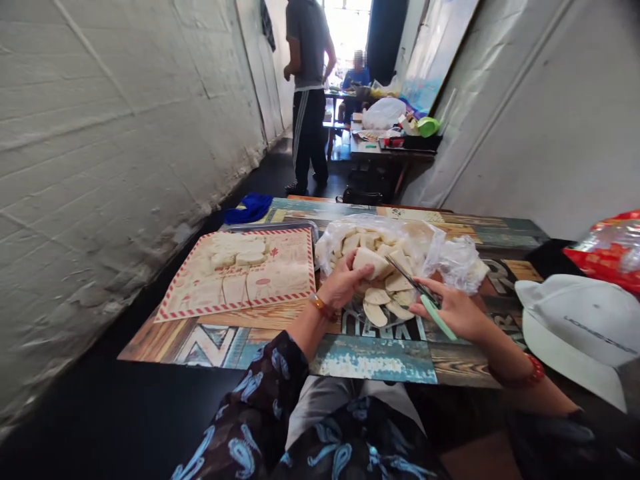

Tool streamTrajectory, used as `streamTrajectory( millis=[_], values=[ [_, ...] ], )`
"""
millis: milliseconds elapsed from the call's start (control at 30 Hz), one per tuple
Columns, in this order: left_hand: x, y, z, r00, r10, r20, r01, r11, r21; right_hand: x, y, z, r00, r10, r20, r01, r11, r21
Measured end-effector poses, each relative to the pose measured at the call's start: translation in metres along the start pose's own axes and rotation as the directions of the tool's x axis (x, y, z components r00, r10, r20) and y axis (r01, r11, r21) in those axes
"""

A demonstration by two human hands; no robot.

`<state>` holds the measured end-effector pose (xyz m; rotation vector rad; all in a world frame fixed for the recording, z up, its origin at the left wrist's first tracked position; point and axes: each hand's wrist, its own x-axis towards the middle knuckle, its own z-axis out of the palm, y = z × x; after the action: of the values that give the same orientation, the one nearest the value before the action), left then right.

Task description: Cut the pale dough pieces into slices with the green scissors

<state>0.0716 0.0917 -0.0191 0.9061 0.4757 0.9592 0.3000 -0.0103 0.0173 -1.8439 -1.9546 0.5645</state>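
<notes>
My left hand (341,285) is closed on a thick white slice (368,261) that looks like steamed bun. In my right hand (459,312) is a pair of scissors (436,317) with a pale green handle. Its dark blades point up and left, close to the held slice; whether they touch it I cannot tell. Beneath both hands lies an open clear plastic bag (327,241) full of similar slices. Several loose slices (377,297) lie at its near side. To the left, a few white pieces (250,258) rest on a printed paper sheet (290,267).
The paper covers a metal tray (313,230) on the patterned table (290,347). Behind it lies a blue cloth (249,208). A white cap (575,320) and a red package (607,250) are at right. A person (310,87) stands beyond the table; another sits farther back.
</notes>
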Motion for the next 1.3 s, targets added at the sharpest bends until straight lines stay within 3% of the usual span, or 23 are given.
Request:
streamTrajectory(
  millis=[333, 700, 1033, 1300],
  values=[
    [0.005, 0.003, -0.002, 0.994, 0.111, -0.006, -0.111, 0.993, 0.049, -0.011, -0.002, -0.013, 0.99, -0.135, -0.038, 0.134, 0.991, -0.024],
    [0.002, 0.005, 0.0, 0.998, 0.05, 0.046, -0.053, 0.995, 0.081, 0.0, -0.01, -0.016, 0.996, -0.094, 0.005, 0.094, 0.994, -0.057],
    [0.004, 0.0, 0.003, 0.995, 0.094, 0.018, -0.096, 0.978, 0.185, 0.005, -0.017, -0.02, 0.996, -0.074, 0.056, 0.077, 0.996, -0.051],
    [0.005, -0.002, 0.003, 0.995, 0.091, 0.035, -0.095, 0.985, 0.147, 0.01, -0.021, -0.022, 0.991, -0.071, 0.111, 0.081, 0.993, -0.081]
  ],
)
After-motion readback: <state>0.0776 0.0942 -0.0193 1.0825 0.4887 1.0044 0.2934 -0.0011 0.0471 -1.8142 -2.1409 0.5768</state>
